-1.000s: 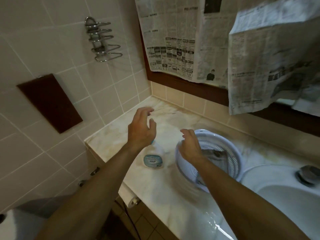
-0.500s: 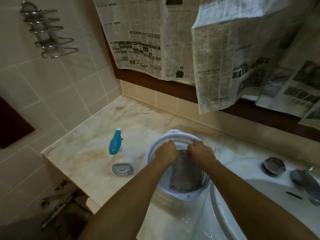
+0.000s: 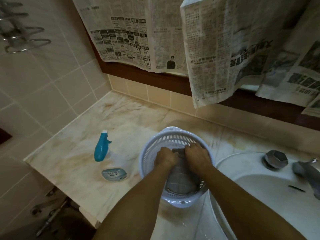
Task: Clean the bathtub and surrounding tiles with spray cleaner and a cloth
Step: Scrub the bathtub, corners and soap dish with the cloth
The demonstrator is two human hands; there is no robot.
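Note:
A white slotted plastic basket (image 3: pixel 152 146) stands on the marble counter (image 3: pixel 74 163) beside the sink. A grey cloth (image 3: pixel 180 179) lies inside it. My left hand (image 3: pixel 165 158) and my right hand (image 3: pixel 196 155) are both down in the basket, side by side, fingers curled on the cloth's far edge. A spray cleaner bottle (image 3: pixel 107 158), clear with a blue trigger head and a blue label, stands on the counter left of the basket, untouched.
A white sink (image 3: pixel 259 193) with a chrome tap (image 3: pixel 306 172) and knob (image 3: pixel 275 159) sits to the right. Newspaper sheets (image 3: pixel 216 49) hang over the mirror behind. A chrome wall rack (image 3: pixel 22 38) is at upper left; pipes (image 3: pixel 50 217) run below the counter edge.
My left hand left the spray bottle and joined my right hand inside the basket on the cloth. The view swung right toward the sink.

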